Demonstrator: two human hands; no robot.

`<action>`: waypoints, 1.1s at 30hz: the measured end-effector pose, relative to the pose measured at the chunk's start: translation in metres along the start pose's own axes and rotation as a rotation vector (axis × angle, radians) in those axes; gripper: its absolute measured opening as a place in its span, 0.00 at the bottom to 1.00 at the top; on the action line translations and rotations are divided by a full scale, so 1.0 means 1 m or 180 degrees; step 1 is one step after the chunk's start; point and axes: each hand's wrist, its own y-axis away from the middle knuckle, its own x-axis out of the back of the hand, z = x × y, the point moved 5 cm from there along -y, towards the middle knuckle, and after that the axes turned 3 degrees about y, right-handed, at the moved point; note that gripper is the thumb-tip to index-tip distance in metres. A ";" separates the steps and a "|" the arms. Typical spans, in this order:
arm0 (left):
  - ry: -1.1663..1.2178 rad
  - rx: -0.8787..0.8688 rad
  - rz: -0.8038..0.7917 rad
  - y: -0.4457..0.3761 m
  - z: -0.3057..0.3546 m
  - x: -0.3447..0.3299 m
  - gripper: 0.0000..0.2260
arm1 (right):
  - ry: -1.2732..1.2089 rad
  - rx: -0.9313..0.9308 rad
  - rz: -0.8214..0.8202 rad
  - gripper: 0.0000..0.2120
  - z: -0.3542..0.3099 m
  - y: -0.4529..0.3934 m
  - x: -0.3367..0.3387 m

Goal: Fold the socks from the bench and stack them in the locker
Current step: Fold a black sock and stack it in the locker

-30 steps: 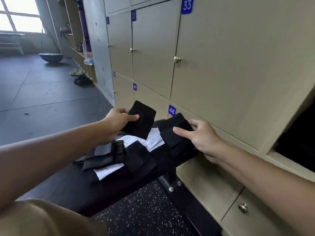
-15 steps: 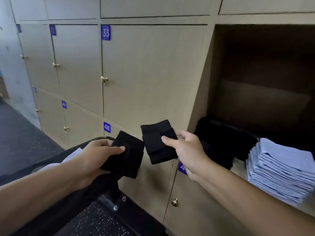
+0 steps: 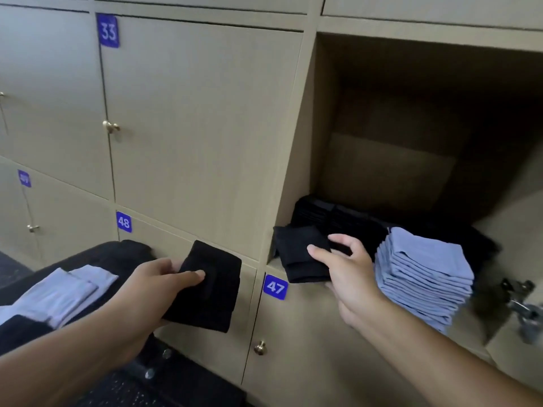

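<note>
- The black padded desk (image 3: 117, 254) lies nearest, at lower left, running up to the locker wall.
- On it lie at least two pale blue-white unfolded socks (image 3: 58, 292), overlapping, and one dark sock at the left edge (image 3: 20, 327), partly cut off by the frame.
- The left hand (image 3: 150, 292) holds one folded black sock (image 3: 211, 289) in front of the door numbered 48; its grip is closed on the sock, thumb on top and fingers beneath.
- The right hand (image 3: 349, 274) holds a second folded black sock (image 3: 302, 254) at the front left of the open beige locker compartment (image 3: 320, 127); thumb on top, forefinger raised over the far edge. This sock sits at the sill; whether it rests on the shelf, I cannot tell.
- Just right of that hand stands one neat stack of folded pale blue socks (image 3: 423, 274), a dozen or so layers; the exact count is too fine to read.
- Behind the hand, a low pile of folded black socks (image 3: 338, 218) fills the back left; its number cannot be told in the shadow.
- One metal hinge (image 3: 523, 306) shows at the compartment's lower right.
- Four blue number labels are visible: 33 (image 3: 108, 30), 48 (image 3: 123, 222), 47 (image 3: 275, 287) and one blurred (image 3: 24, 178).
- Three brass door knobs show fully (image 3: 110, 126), and one more is cut by the left edge.
</note>
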 end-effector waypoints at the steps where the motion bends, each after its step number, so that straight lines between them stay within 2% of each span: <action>1: -0.0041 0.0005 -0.0007 -0.003 -0.002 -0.003 0.07 | 0.0123 0.0091 0.0089 0.18 0.000 -0.002 0.005; 7: -0.0115 -0.0029 -0.0154 -0.017 -0.015 -0.033 0.06 | 0.0268 0.0321 0.0304 0.07 0.001 -0.026 0.023; 16: -0.0017 0.0027 -0.0252 -0.023 -0.017 -0.066 0.09 | 0.0012 0.0430 0.0772 0.13 -0.043 -0.093 0.023; 21: -0.0028 0.0066 -0.0305 -0.028 -0.026 -0.063 0.08 | 0.0014 0.0237 0.0909 0.14 -0.067 -0.136 0.012; 28: 0.0058 0.0203 -0.0213 -0.031 -0.035 -0.048 0.07 | 0.0243 -0.0012 0.0763 0.14 -0.065 -0.179 -0.005; 33: 0.0006 0.0132 -0.0173 -0.032 -0.035 -0.041 0.05 | 0.0339 -0.0085 0.0662 0.10 -0.063 -0.184 -0.014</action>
